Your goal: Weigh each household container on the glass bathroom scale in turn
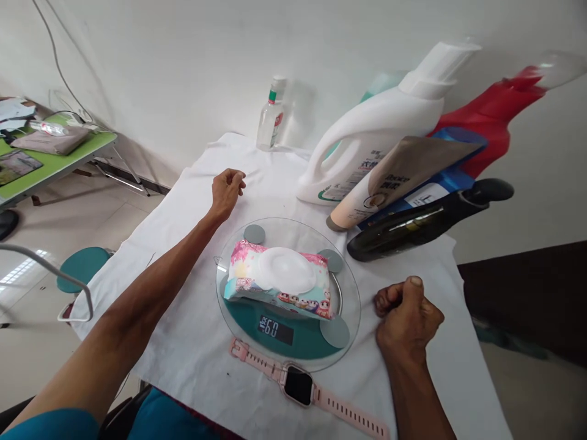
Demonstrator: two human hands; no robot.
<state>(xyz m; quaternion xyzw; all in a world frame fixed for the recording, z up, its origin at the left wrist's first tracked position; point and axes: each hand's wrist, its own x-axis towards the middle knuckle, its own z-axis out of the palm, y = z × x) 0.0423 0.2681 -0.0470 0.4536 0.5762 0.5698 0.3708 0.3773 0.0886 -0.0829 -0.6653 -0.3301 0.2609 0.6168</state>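
Note:
A round glass scale (293, 351) lies on the white cloth, its display lit and seeming to read 60. On top of it rests a pack of wet wipes (279, 278) with a white lid and a pink and light-blue printed wrapper. My left hand (228, 192) is on the cloth beyond the scale's left edge, fingers curled closed and nothing seen in them. To the right of the scale, my right hand (408, 318) makes a fist, thumb uppermost, with nothing showing in it. Neither hand touches the wipes. A smartwatch (298, 385) with a pink strap lies along the scale's near edge.
A clear glass bottle (269, 122) stands by the wall. Grouped at the back right are a white detergent bottle (371, 134), a beige tube (389, 177), a dark pump bottle (408, 226) and a red bottle (486, 122). Leftward are a green table (87, 150) and a teal stool (82, 269).

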